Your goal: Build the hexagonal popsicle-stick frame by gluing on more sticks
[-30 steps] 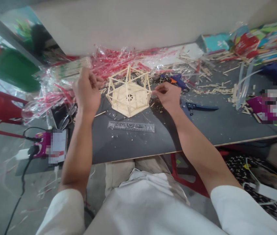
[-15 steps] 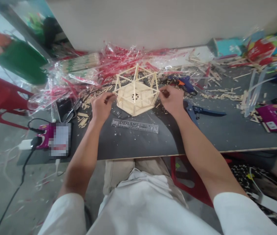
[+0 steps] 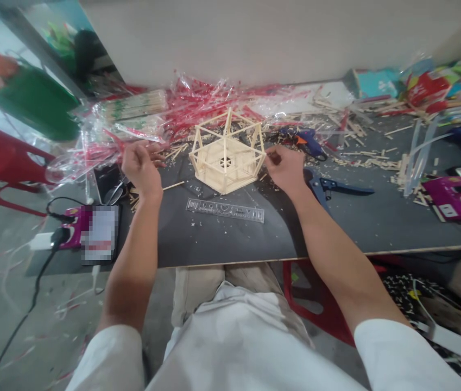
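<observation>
Nearest, a clear ruler (image 3: 225,210) flat on the dark table (image 3: 377,222), just in front of the stick frame (image 3: 227,158). Beyond it, left hand (image 3: 141,167) curled loosely left of the frame, apart from it, grip contents impossible to tell; right hand (image 3: 285,168) pinched narrow at the frame's right edge. Farther back, blue pliers (image 3: 336,187), glue gun (image 3: 305,140), red wrappers (image 3: 197,103).

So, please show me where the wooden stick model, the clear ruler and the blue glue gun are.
wooden stick model (image 3: 227,161), head view, on its slatted floor.
clear ruler (image 3: 225,210), head view, on its middle.
blue glue gun (image 3: 310,143), head view, on its body.
</observation>
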Available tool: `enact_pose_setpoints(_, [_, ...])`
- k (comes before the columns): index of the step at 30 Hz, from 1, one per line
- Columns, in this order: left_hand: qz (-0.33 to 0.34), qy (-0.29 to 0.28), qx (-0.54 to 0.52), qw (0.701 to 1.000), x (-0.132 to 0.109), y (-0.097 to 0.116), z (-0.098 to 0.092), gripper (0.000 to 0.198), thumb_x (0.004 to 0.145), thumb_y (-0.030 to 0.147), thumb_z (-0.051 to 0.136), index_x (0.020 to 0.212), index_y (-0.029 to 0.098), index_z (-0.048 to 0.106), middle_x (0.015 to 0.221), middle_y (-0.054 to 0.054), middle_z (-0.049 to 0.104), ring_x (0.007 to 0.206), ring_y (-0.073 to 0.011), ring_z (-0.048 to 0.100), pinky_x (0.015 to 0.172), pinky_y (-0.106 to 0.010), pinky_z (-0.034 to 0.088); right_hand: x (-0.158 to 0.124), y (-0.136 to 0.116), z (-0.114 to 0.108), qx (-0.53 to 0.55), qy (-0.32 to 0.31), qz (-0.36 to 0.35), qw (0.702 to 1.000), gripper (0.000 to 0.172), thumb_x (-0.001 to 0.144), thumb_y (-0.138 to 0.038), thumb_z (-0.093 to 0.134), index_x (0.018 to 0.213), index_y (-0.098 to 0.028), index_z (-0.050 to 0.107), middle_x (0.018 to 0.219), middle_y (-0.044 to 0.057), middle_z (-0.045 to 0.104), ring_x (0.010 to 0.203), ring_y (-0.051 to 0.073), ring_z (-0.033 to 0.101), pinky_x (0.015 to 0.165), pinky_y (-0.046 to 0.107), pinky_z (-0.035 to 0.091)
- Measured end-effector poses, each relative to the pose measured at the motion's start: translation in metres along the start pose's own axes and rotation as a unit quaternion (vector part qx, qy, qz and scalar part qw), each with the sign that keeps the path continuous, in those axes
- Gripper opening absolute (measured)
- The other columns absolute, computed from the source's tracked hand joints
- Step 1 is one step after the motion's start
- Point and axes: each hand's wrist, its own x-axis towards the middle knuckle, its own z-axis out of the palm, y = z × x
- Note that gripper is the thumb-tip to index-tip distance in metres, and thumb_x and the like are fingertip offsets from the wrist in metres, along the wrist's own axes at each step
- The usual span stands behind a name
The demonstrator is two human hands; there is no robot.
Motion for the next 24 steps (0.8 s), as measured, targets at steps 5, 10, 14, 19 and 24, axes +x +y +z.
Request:
enact_pose_setpoints(5, [-0.046, -0.156, -0.035, 0.986, -0.013, -0.005, 0.013, 0.031, 0.084, 0.043, 0.081, 0.1, 0.021, 0.067, 0.096, -0.006, 0.073, 0.079, -0.0166, 0.072, 0.063, -0.026, 0.058, 0.0, -0.002, -0.002, 0.006, 0.001, -0.006, 1.0, 0.012, 0.087, -0.033, 0.065, 0.086, -0.023, 0.071, 0.074, 0.004, 0.073, 0.066, 0.02, 0.066, 0.07, 0.036, 0.052])
enact_pose_setpoints(10, [-0.16, -0.281, -0.053, 0.945, -0.003, -0.011, 0.028, 0.036, 0.074, 0.04, 0.088, 0.096, 0.019, 0.069, 0.082, -0.003, 0.072, 0.069, -0.0136, 0.069, 0.065, -0.026, 0.058, 0.001, -0.006, -0.005, 0.004, -0.009, 0.006, 1.0, 0.013, 0.088, -0.035, 0.066, 0.087, -0.023, 0.072, 0.072, 0.004, 0.072, 0.065, 0.02, 0.066, 0.071, 0.036, 0.052])
enact_pose_setpoints(14, [-0.187, -0.412, -0.003, 0.892, 0.012, -0.003, 0.042, 0.041, 0.062, 0.032, 0.095, 0.091, 0.016, 0.071, 0.069, 0.0, 0.068, 0.063, -0.0145, 0.067, 0.061, -0.025, 0.056, 0.001, -0.008, -0.005, 0.005, -0.014, 0.013, 1.0, 0.012, 0.086, -0.032, 0.066, 0.086, -0.022, 0.072, 0.072, 0.004, 0.072, 0.064, 0.02, 0.066, 0.07, 0.036, 0.052])
enact_pose_setpoints(19, [-0.184, -0.503, -0.019, 0.844, 0.02, 0.007, 0.06, 0.052, 0.054, 0.039, 0.099, 0.093, 0.016, 0.074, 0.063, 0.002, 0.062, 0.054, -0.0116, 0.059, 0.051, -0.022, 0.049, 0.0, -0.008, -0.007, 0.021, -0.022, -0.008, 1.0, 0.012, 0.084, -0.03, 0.064, 0.086, -0.022, 0.073, 0.07, 0.003, 0.072, 0.062, 0.019, 0.064, 0.069, 0.034, 0.052])
enact_pose_setpoints(24, [-0.197, -0.497, -0.038, 0.844, 0.01, 0.001, 0.068, 0.053, 0.059, 0.058, 0.095, 0.076, 0.015, 0.071, 0.06, 0.0, 0.061, 0.048, -0.0087, 0.051, 0.046, -0.022, 0.041, -0.001, -0.008, -0.008, 0.019, -0.032, -0.012, 0.999, 0.016, 0.087, -0.035, 0.062, 0.088, -0.023, 0.072, 0.069, 0.003, 0.071, 0.06, 0.019, 0.061, 0.067, 0.034, 0.051])
